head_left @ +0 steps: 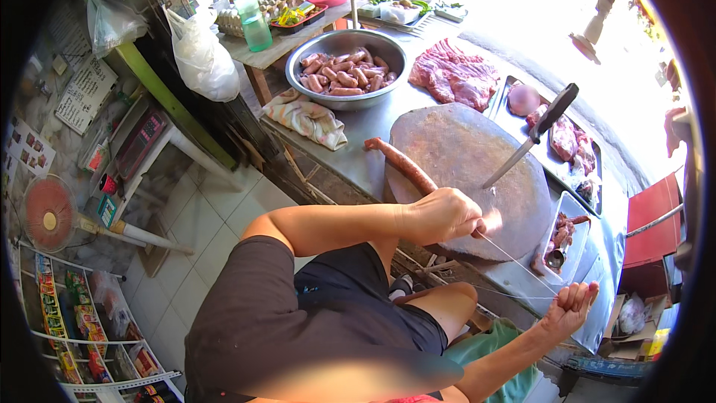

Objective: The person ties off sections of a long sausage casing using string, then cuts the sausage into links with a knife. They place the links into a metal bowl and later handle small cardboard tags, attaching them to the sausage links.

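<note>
A long raw sausage [405, 165] lies over the left edge of the round wooden chopping block [462, 134]. My left hand [440, 216] is closed around its near end, at the block's near side. From there a thin white string [520, 263] runs taut, down and to the right, to my right hand [570, 308]. Those fingers are curled shut on the string, out past the table's near edge. A black-handled knife [529, 138] stands with its tip on the block. What lies inside my left fist is mostly hidden.
A metal basin [347, 100] of short sausages stands behind the block, beside a crumpled cloth [306, 118]. Raw meat [453, 73] lies on the metal table. Right of the block are a meat tray [509, 121] and a white tray [582, 254] with scraps and a spoon.
</note>
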